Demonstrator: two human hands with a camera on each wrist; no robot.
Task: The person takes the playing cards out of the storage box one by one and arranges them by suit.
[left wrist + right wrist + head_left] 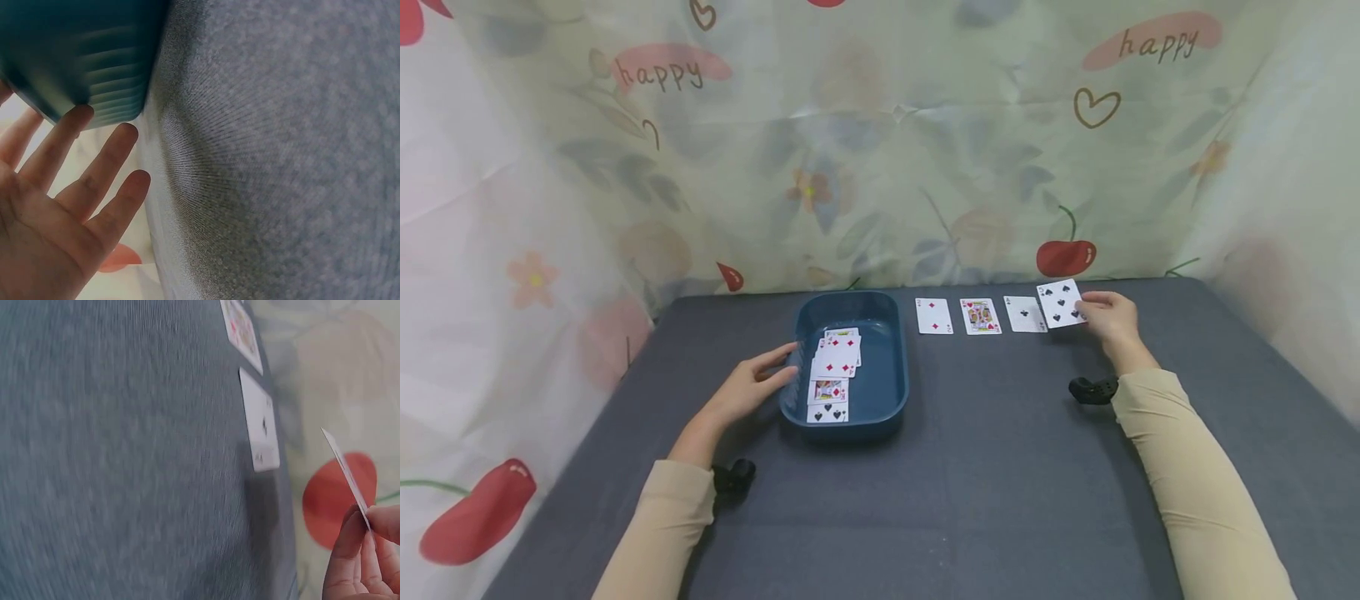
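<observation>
My right hand [1108,321] pinches a spades playing card [1058,303] by its edge between thumb and fingers, face toward the head camera. The right wrist view shows this card [345,472] edge-on, raised off the table. In the head view it overlaps an ace of clubs [1022,315] that lies at the right end of a row. Left of that ace lie a king [981,317] and a diamonds card [934,317]. With fingers spread, my left hand [748,387] rests against the left side of a blue plastic tray [883,367]; the left wrist view shows its ribbed wall [115,75].
Inside the tray, several overlapping cards form a column, among them a diamonds card [835,360], a face card [829,390] and a spades card [827,414]. A grey cloth [970,483] covers the table. Behind it hangs a printed curtain [880,150].
</observation>
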